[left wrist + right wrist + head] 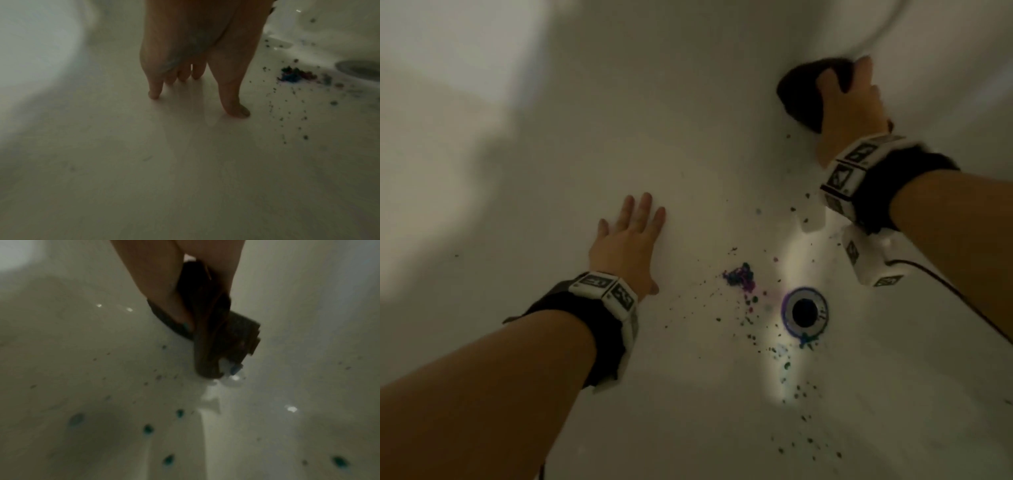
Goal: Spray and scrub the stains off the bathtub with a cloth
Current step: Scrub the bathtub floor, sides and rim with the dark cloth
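In the head view my left hand (631, 228) lies flat on the white bathtub (551, 144) floor, fingers straight, holding nothing. The left wrist view shows its fingertips (154, 94) touching the floor. My right hand (849, 96) grips a dark folded cloth (801, 89) and presses it against the tub wall at the upper right. In the right wrist view the cloth (236, 331) sits pinched between thumb and fingers (162, 288), with a bit of foam (226, 368) at its lower end. A blue-purple stain clump (739, 277) lies left of the drain.
The round metal drain (804, 313) sits at the lower right, ringed with purple and green residue. Dark and teal specks (148, 429) are scattered over the floor around it. A black cable (945, 287) trails from my right wrist. No spray bottle is in view.
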Demonstrator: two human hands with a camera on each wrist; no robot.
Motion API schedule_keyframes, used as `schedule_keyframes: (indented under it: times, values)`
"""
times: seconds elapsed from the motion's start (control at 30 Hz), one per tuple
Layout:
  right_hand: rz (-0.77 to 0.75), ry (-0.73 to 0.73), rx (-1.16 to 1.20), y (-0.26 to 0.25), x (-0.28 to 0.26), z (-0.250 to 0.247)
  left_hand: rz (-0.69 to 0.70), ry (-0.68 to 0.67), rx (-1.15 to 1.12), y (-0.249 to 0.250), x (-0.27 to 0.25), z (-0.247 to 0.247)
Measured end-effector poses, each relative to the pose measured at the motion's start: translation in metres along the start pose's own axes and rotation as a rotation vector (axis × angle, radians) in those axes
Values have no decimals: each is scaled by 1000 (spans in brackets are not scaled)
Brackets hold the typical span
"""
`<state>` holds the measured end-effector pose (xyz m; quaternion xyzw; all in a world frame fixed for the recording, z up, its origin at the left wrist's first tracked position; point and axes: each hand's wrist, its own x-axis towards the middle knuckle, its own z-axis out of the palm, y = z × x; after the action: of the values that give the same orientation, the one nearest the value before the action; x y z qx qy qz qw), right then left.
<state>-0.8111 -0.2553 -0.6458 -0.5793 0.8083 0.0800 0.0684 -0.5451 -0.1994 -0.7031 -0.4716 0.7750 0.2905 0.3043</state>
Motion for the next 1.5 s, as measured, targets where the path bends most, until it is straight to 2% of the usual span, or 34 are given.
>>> schedule_keyframes:
  times: [0.13,0.2,0.3,0.37,0.4,0.43,0.5,0.57,0.6,0.63,0.7,0.77,0.87,1.0,1.17,1.2,1.23,1.33,1.43,1.5]
  values:
    - [-124,-381,-75,-22,-23,38,-18,-9,-3,4,0,-3]
    - [-198,-434,-26,-33,-45,49,-23,-6,3,5,0,-2]
    - [-517,-554,-90,-37,-90,65,-27,-6,3,4,0,-2]
    - [-604,-658,-87,-28,-114,64,-29,-8,-2,4,0,-1]
    - [-623,-633,-37,-21,-120,59,-32,-7,-5,4,0,-1]
    - [-622,-529,15,-14,-120,53,-32,-3,-6,4,0,-1]
    - [-398,-249,145,3,-108,42,-27,6,-12,4,0,-1]
    - [-135,-34,125,19,-85,23,-21,-1,-19,3,-1,-2]
    - [-25,-2,77,32,-71,18,-20,-2,-21,3,-1,-1]
    - [78,-14,30,44,-57,12,-19,0,-23,3,0,-1]
    - [124,-81,-62,61,-34,1,-20,5,-19,2,0,0]
    - [46,-182,-141,71,-26,7,-18,11,-19,2,0,1]
    - [-4,-269,-30,71,-26,30,-25,21,-19,2,0,1]
    - [-136,-344,-93,53,-64,63,-21,13,-11,2,0,1]
    - [-325,-606,-81,44,-121,79,-27,5,-20,3,-1,-1]
    - [-340,-580,-69,45,-127,75,-25,-7,-18,4,-2,-3]
    - [-310,-472,-68,50,-128,70,-25,-12,-15,5,-3,-4]
    - [-41,-55,6,83,-104,41,-27,5,-33,4,0,-2]
    - [123,15,-157,127,-66,17,-27,15,-43,3,0,-1]
    - [246,68,-192,157,-45,18,-26,16,-31,2,0,-1]
